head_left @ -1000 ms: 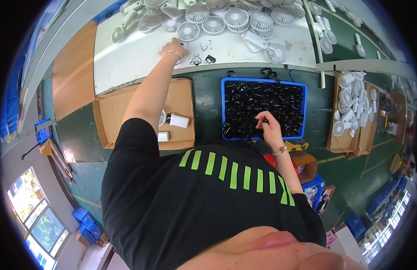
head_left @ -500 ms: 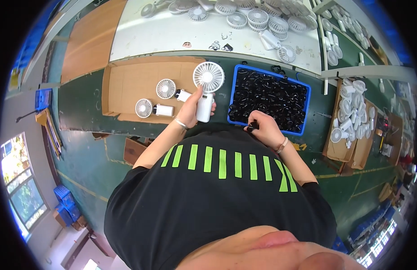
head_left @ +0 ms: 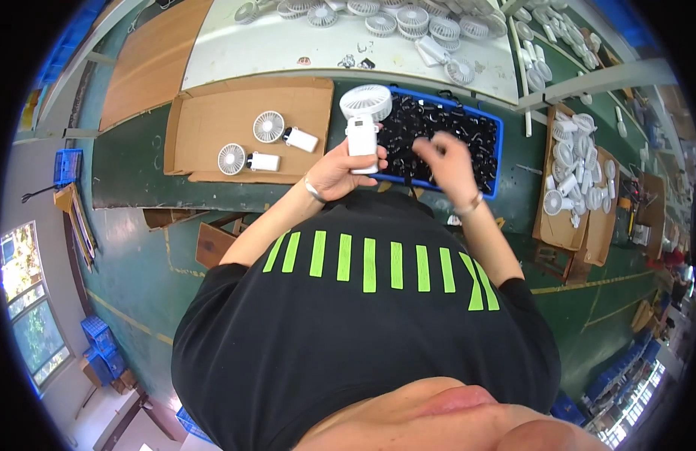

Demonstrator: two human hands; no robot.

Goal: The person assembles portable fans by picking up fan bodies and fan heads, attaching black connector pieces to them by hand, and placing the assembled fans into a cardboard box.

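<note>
A white handheld fan [head_left: 361, 139] is upright in my left hand [head_left: 334, 171], fingers and thumb wrapped round its handle. Its round head is tipped so that I see it partly from the edge. My right hand [head_left: 447, 167] hovers over the near part of a blue tray [head_left: 499, 146] heaped with small black looped pieces [head_left: 431, 124]. Motion smears its fingers, so I cannot see whether anything is between them. Left of my left hand, two white fans with black necks, an upper fan [head_left: 301, 140] and a lower fan [head_left: 264, 161], lie in a shallow cardboard box [head_left: 213, 94].
Many white fans [head_left: 412, 22] are piled on a white shelf [head_left: 280, 45] behind the green bench. At the right, another cardboard box [head_left: 551, 233] holds more fans. A metal post and rail [head_left: 581, 86] separate it from the shelf.
My left hand has raised the fan slightly and turned it, tipping its head away. My right hand has lifted from the tray's near edge to above the black pieces. The view has shifted a little.
</note>
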